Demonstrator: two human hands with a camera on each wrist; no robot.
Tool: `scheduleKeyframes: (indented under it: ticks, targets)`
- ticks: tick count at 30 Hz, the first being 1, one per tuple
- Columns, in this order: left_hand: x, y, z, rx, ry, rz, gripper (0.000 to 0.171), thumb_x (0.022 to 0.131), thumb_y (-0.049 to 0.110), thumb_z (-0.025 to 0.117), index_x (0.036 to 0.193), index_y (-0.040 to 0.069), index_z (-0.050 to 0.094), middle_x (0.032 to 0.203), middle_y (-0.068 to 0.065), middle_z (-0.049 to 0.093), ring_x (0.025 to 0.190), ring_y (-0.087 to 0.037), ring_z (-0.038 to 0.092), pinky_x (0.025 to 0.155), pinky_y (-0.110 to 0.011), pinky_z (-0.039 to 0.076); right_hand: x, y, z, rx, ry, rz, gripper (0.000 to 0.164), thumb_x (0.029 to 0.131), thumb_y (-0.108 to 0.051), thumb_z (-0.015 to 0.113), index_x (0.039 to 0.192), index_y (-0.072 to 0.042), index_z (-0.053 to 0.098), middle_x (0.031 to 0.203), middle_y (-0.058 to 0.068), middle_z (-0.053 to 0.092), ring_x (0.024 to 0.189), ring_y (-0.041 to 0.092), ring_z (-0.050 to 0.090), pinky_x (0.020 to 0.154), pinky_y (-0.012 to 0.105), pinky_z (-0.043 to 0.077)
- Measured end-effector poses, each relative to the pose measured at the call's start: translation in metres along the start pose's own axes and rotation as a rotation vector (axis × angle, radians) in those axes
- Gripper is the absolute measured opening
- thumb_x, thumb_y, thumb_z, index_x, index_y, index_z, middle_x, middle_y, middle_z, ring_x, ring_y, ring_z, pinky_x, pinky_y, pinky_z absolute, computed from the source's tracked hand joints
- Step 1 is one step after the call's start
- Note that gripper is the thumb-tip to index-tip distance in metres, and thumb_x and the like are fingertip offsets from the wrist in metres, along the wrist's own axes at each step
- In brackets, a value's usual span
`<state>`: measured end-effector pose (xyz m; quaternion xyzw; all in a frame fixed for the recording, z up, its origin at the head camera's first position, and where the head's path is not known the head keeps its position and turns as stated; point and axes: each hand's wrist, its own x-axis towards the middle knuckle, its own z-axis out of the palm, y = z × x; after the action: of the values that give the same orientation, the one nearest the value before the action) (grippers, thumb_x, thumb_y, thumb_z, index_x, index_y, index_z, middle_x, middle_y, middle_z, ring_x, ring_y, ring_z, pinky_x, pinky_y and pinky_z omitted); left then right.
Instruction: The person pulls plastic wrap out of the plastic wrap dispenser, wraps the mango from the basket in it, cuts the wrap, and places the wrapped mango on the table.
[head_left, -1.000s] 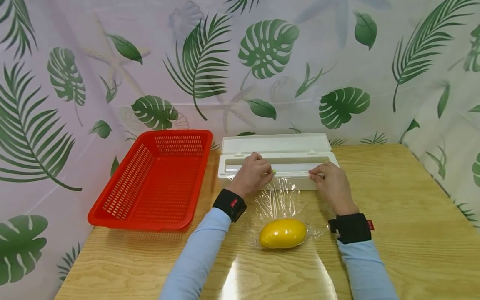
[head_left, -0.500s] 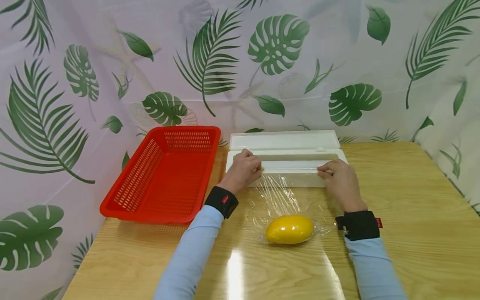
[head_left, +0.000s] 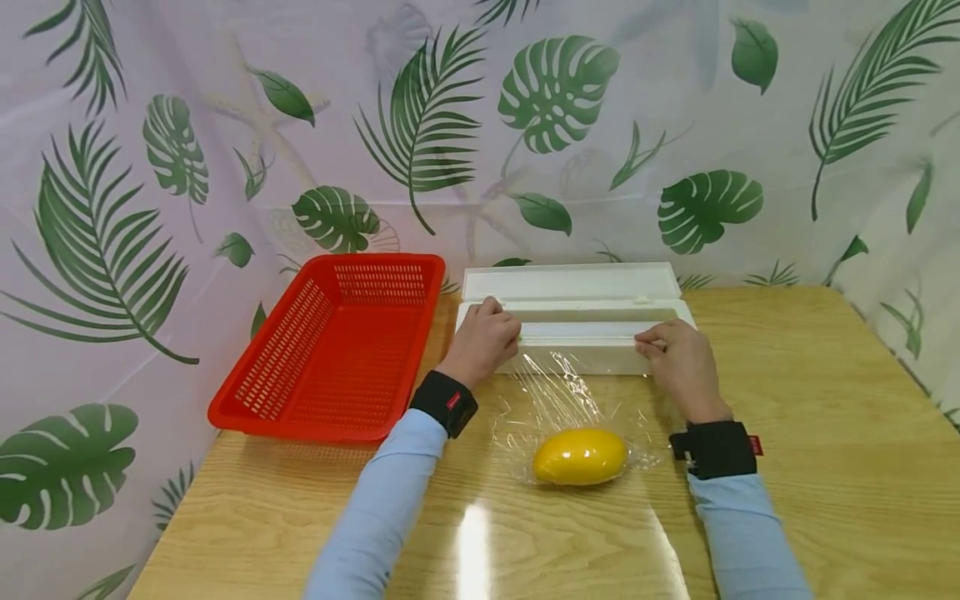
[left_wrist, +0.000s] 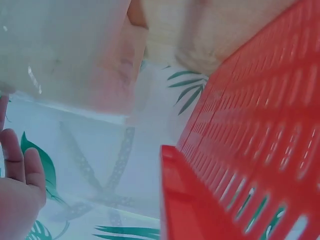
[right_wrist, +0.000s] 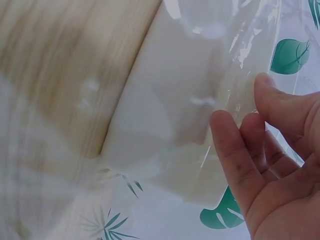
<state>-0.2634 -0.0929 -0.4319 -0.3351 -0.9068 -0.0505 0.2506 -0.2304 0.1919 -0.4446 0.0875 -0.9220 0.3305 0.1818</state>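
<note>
A white cling film dispenser [head_left: 577, 360] stands at the back of the table with its lid up. Clear cling film [head_left: 558, 387] runs from its front edge to a yellow mango-like fruit [head_left: 580, 457], which lies wrapped in film. My left hand [head_left: 482, 340] pinches a small green-tipped slide cutter [head_left: 521, 337] at the dispenser's front rail, left of its middle; the fingers mostly hide it. My right hand [head_left: 682, 367] pinches the film at the rail's right end. In the right wrist view, thumb and forefinger [right_wrist: 232, 142] meet the film along the box edge.
A red plastic basket [head_left: 330, 429] with slotted walls stands left of the dispenser, close to my left forearm. The wooden table [head_left: 840, 467] meets a leaf-patterned curtain [head_left: 600, 208] at the back.
My left hand has slid left along the dispenser's rail with the slide cutter, mostly in the first half second. The right hand stays at the right end. The head view has shifted slightly.
</note>
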Motion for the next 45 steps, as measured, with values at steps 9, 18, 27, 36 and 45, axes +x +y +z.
scheduleKeyframes:
  ticks: [9, 18, 27, 36, 45]
  targets:
    - [0.003, 0.001, -0.012, 0.124, -0.119, 0.019, 0.011, 0.082, 0.013, 0.062, 0.071, 0.015, 0.065, 0.075, 0.001, 0.067, 0.086, -0.022, 0.047, 0.076, -0.038, 0.044, 0.002, 0.000, -0.002, 0.013, -0.031, 0.041, 0.013, 0.084, -0.003, 0.063, 0.094, 0.003, 0.069, 0.099, 0.022, 0.061, 0.080, 0.033, 0.053, 0.071, 0.052, 0.049]
    - [0.003, 0.000, -0.022, 0.142, -0.185, -0.009, 0.010, 0.081, 0.013, 0.063, 0.071, 0.015, 0.065, 0.075, 0.001, 0.068, 0.085, -0.022, 0.048, 0.077, -0.039, 0.044, 0.001, -0.001, -0.004, 0.021, -0.013, 0.029, 0.012, 0.084, -0.002, 0.063, 0.092, 0.003, 0.069, 0.098, 0.023, 0.061, 0.082, 0.034, 0.053, 0.072, 0.053, 0.049]
    - [-0.004, 0.002, -0.025, 0.241, -0.193, -0.125, 0.007, 0.077, 0.013, 0.065, 0.076, 0.018, 0.069, 0.074, 0.004, 0.068, 0.081, -0.022, 0.047, 0.071, -0.036, 0.043, 0.003, -0.002, -0.001, 0.014, 0.005, 0.006, 0.011, 0.083, -0.002, 0.064, 0.090, 0.003, 0.070, 0.095, 0.023, 0.063, 0.079, 0.033, 0.054, 0.070, 0.052, 0.049]
    - [-0.013, 0.007, -0.026, 0.357, -0.201, -0.202, 0.014, 0.084, 0.012, 0.060, 0.082, 0.021, 0.071, 0.081, 0.000, 0.069, 0.087, -0.024, 0.047, 0.075, -0.037, 0.041, -0.002, -0.002, 0.002, -0.008, 0.015, 0.001, 0.011, 0.082, -0.004, 0.065, 0.089, 0.003, 0.070, 0.094, 0.022, 0.062, 0.078, 0.033, 0.054, 0.067, 0.051, 0.049]
    - [-0.020, 0.008, -0.029, 0.414, -0.174, -0.277, 0.018, 0.085, 0.012, 0.054, 0.082, 0.020, 0.070, 0.083, 0.001, 0.067, 0.093, -0.025, 0.046, 0.080, -0.039, 0.038, 0.000, -0.001, 0.001, 0.000, 0.023, 0.002, 0.011, 0.082, -0.003, 0.065, 0.089, 0.003, 0.070, 0.094, 0.022, 0.063, 0.077, 0.033, 0.054, 0.066, 0.050, 0.049]
